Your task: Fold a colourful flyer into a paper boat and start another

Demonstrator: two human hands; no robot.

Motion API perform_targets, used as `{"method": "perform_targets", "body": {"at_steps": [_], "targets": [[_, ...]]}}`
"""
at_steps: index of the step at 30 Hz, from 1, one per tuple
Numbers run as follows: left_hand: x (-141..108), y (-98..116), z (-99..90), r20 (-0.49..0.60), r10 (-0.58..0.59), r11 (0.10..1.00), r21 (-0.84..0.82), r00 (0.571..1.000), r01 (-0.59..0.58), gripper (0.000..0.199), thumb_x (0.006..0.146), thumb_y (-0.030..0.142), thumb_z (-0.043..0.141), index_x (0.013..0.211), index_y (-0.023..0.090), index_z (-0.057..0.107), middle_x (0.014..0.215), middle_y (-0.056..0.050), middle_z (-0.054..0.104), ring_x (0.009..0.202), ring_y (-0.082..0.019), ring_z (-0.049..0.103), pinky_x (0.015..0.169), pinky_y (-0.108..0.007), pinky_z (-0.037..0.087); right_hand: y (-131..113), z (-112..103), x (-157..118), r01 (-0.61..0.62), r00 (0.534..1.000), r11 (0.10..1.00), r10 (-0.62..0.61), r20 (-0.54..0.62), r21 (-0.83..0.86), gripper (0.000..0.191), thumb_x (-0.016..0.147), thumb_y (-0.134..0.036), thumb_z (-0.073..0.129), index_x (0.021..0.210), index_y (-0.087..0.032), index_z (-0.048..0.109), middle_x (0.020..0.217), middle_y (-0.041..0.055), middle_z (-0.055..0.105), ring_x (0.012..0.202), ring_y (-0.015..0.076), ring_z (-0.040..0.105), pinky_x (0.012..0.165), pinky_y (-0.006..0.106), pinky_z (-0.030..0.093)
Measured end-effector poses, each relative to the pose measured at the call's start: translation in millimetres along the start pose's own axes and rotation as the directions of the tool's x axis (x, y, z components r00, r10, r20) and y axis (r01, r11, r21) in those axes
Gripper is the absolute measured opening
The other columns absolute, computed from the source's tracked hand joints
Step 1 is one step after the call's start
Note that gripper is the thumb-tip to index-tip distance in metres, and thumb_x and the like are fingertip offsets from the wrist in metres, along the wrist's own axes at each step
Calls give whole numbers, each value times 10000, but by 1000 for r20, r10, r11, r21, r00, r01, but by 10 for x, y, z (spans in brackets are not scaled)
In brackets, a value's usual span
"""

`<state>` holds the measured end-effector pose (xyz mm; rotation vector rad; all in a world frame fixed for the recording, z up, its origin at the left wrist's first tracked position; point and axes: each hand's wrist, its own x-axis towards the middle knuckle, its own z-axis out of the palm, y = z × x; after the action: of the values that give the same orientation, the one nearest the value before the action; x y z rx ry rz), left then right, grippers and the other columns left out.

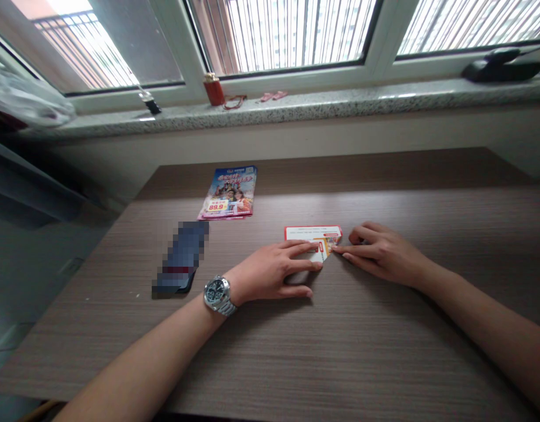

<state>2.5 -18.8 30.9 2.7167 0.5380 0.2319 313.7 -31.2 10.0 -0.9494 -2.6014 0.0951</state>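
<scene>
The folded paper (314, 233) was pressed on its left by the wide-spread left hand (274, 268) and touched on its right by the half-open right hand (388, 252).

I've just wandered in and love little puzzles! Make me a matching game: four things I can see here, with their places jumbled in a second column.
Things:
1. Folded paper
2. Wristwatch
3. Stack of leaflets
4. Small red item

Places:
A. On the windowsill
B. Partly under the fingers of the left hand
C. On the table, nearer the window than either hand
D. Worn at the left wrist

Right pairs: 1-B, 2-D, 3-C, 4-A
</scene>
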Motion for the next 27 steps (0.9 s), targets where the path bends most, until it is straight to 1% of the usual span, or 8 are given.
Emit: {"method": "perform_targets", "body": {"at_steps": [5,8,11,14,18,23,27], "targets": [[4,10,-3,-9,3,1000,6,1000,-3,515,943,537,613,1387,278,582,1589,-85,412,1413,-303,459,1162,-470,421,101,-23,-40,-59,998,998,59,-18,-14,309,1008,-305,510,1174,-298,770,886,80,648,802,207,582,712,336,488],[5,14,-7,-10,1,1000,6,1000,-1,508,947,526,612,1388,277,580,1590,-88,410,1413,-307,459,1158,-478,425,121,-23,-54,-88,996,996,88,-33,-7,297,1005,-312,514,1117,-290,789,906,83,659,803,206,607,712,335,501],[5,10,-12,-12,10,1000,1,1000,-10,484,964,509,589,1386,273,583,1597,-86,401,1414,-306,457,1164,-479,420,127,-24,-63,-111,993,994,110,-41,-3,299,1007,-309,508,1106,-274,789,928,90,660,811,208,624,730,343,513],[0,2,-27,-2,19,1000,-6,1000,-19,466,983,488,565,1392,266,579,1603,-82,392,1428,-294,443,1183,-459,401,131,-14,-68,-108,994,994,108,-27,0,299,1006,-297,507,1105,-257,786,947,99,654,829,214,622,741,352,516],[-11,-6,-63,12,33,998,-60,999,-32,442,984,458,575,1388,280,585,1615,-68,372,1449,-292,418,1198,-464,383,143,14,-72,-104,994,995,104,-42,12,293,1001,-296,517,1105,-250,787,930,99,648,821,211,611,737,352,512],[-17,3,-90,29,34,995,-94,999,-31,389,982,443,579,1335,285,627,1632,-54,339,1465,-304,396,1205,-483,368,157,28,-79,-107,993,994,108,-53,10,288,996,-314,526,1100,-264,790,923,96,653,808,212,607,723,356,510],[-18,5,-76,30,32,993,-111,999,-29,338,988,415,574,1298,296,642,1635,-39,333,1479,-297,375,1212,-483,352,143,17,-72,-116,992,993,116,-43,7,292,996,-309,526,1105,-252,790,920,100,645,813,217,600,726,359,509]]}}
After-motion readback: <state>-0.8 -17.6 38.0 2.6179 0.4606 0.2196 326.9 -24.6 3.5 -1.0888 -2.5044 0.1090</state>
